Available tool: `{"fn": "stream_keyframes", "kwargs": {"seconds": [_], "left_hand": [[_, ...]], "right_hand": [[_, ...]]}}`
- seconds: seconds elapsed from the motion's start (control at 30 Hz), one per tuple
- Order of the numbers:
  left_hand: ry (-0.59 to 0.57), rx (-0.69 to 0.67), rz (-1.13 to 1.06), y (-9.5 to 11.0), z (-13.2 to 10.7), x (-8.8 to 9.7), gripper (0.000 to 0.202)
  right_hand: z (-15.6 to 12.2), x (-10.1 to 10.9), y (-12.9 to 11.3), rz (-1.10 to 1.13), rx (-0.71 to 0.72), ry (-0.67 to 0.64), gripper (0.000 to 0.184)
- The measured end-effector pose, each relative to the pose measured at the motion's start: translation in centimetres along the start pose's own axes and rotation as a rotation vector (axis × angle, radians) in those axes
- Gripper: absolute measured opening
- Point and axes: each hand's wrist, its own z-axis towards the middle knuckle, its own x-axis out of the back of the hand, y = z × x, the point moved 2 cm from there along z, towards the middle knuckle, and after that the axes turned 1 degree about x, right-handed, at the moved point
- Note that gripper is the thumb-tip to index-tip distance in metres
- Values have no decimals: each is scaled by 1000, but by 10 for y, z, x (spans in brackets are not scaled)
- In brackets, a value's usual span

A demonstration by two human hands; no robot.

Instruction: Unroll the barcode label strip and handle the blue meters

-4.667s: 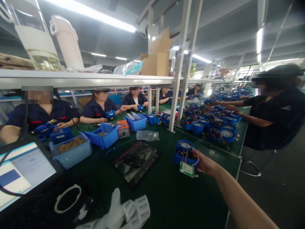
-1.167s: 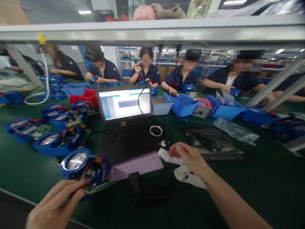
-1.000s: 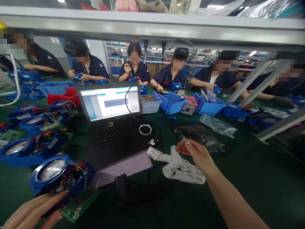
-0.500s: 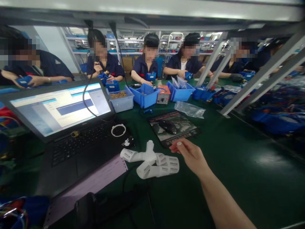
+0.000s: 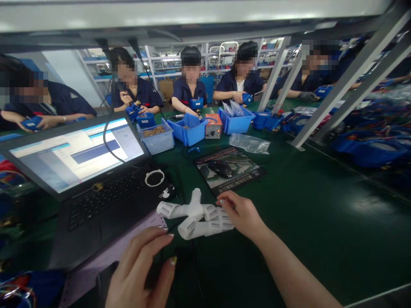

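Observation:
A curled strip of white barcode labels [image 5: 192, 208] lies on the green table in front of me. My right hand [image 5: 245, 214] is at its right end, thumb and forefinger pinched together; whether anything sits between them I cannot make out. From the lower edge my left hand [image 5: 144, 265] reaches in, fingers spread and holding nothing, to the left of the strip. Under and beside it are a pink printed sheet [image 5: 146, 224] and a dark object, mostly covered by the hand. A laptop [image 5: 96, 188] with a lit screen stands to the left.
A mouse [image 5: 221, 168] rests on a printed mouse pad [image 5: 229, 182]. On the laptop lie a white ring [image 5: 146, 179] and a small brass part. Blue bins [image 5: 189, 132], an orange box [image 5: 212, 128] and a plastic bag [image 5: 250, 143] stand further back. Co-workers sit opposite; slanted metal posts [image 5: 308, 115] rise at right.
My left hand has come into view from below, over the dark object. My right hand has moved left and slightly down to the label strip's right end. The view has shifted slightly.

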Motion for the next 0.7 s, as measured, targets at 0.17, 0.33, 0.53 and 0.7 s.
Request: {"fn": "stream_keyframes", "kwargs": {"seconds": [0.17,0.33,0.53,0.7], "left_hand": [[-138,75,-138,13,14,-27,21],[-247,140,-250,18,12,-47,25],[-238,151,-267,20,14,-55,25],[-286,196,-259,19,11,-59,27]], "right_hand": [[0,-6,3,8,-18,-39,19],[0,-12,4,40,0,-63,22],[-1,-10,2,91,-36,-68,24],[-2,-15,2,166,-69,-86,20]]}}
